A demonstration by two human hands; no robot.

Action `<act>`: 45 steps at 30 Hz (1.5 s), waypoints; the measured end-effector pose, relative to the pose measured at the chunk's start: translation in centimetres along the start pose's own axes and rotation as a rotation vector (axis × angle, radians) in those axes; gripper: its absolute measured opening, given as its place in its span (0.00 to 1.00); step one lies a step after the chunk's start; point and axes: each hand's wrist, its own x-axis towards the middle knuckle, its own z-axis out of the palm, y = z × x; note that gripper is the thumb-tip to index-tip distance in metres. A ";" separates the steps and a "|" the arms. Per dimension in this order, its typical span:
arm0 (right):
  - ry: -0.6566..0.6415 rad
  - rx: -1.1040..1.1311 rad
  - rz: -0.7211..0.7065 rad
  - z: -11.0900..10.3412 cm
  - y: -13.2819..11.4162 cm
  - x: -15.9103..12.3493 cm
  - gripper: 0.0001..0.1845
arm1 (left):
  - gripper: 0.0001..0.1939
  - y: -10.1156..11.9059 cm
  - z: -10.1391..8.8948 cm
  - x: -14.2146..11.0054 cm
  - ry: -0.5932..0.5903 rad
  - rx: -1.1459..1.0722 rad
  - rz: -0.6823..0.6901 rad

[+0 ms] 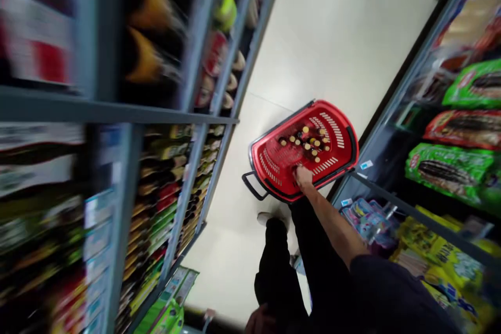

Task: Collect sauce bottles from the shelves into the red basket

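Red shopping basket (pixel 332 135) hangs from the closed right hand (pixel 302 176); left hand (pixel 260 321) shows too little to tell.

My only camera sits on my head, looking forward and steeply down past my right hand (pixel 302 176), tilted so the shelves (pixel 183 188) run slantwise on either side and the floor (pixel 332 47) stretches beyond the hand.

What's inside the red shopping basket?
Several dark bottles with yellow caps lie in the red shopping basket. Their labels can't be read, and the right hand covers part of the near rim, hiding whatever sits beneath it.
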 end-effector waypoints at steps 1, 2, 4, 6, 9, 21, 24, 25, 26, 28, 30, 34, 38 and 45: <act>0.061 0.002 -0.041 -1.2 0.0 -3.2 0.19 | 0.32 0.1 -0.8 -1.0 0.000 -0.045 0.044; 0.123 0.005 -0.098 -2.2 0.0 -6.5 0.19 | 0.33 0.0 -1.7 -2.1 -0.002 -0.094 0.092; 0.234 -0.003 -0.235 -4.0 0.2 -13.1 0.16 | 0.33 -0.9 -3.5 -3.9 -0.015 -0.206 0.206; 0.338 -0.027 -0.391 -5.4 0.3 -19.7 0.12 | 0.32 -2.4 -5.4 -5.5 -0.046 -0.348 0.354; 0.466 -0.091 -0.642 -7.3 -0.3 -29.5 0.10 | 0.32 -4.9 -8.4 -8.0 -0.084 -0.533 0.632; 1.055 0.038 -1.185 -6.8 -17.2 -72.1 0.16 | 0.45 -16.1 -17.2 -21.8 0.314 -0.860 1.580; 0.868 0.126 -1.197 -4.1 -20.5 -78.7 0.20 | 0.30 -19.0 -17.3 -23.2 0.367 -1.265 1.477; 0.799 0.148 -1.243 -3.6 -21.2 -80.3 0.21 | 0.28 -20.2 -17.6 -23.6 0.366 -1.352 1.445; 0.719 0.160 -1.307 -3.2 -21.9 -81.6 0.21 | 0.27 -21.4 -18.1 -23.9 0.357 -1.407 1.431; 0.530 0.161 -1.456 -3.1 -23.1 -83.9 0.21 | 0.28 -24.1 -19.6 -24.5 0.335 -1.461 1.454; 0.380 0.144 -1.588 -3.5 -24.5 -85.7 0.18 | 0.31 -26.7 -21.3 -24.9 0.297 -1.487 1.519; 0.144 0.189 -1.762 -4.4 -28.0 -88.2 0.15 | 0.26 -29.7 -24.4 -26.1 -0.027 -1.620 1.698; -0.165 0.263 -1.797 -4.0 -30.9 -88.8 0.18 | 0.29 -30.5 -25.9 -27.0 -0.461 -1.674 1.721; -0.256 0.335 -1.677 -2.7 -32.6 -88.7 0.22 | 0.39 -31.0 -26.6 -26.2 -0.957 -1.645 1.627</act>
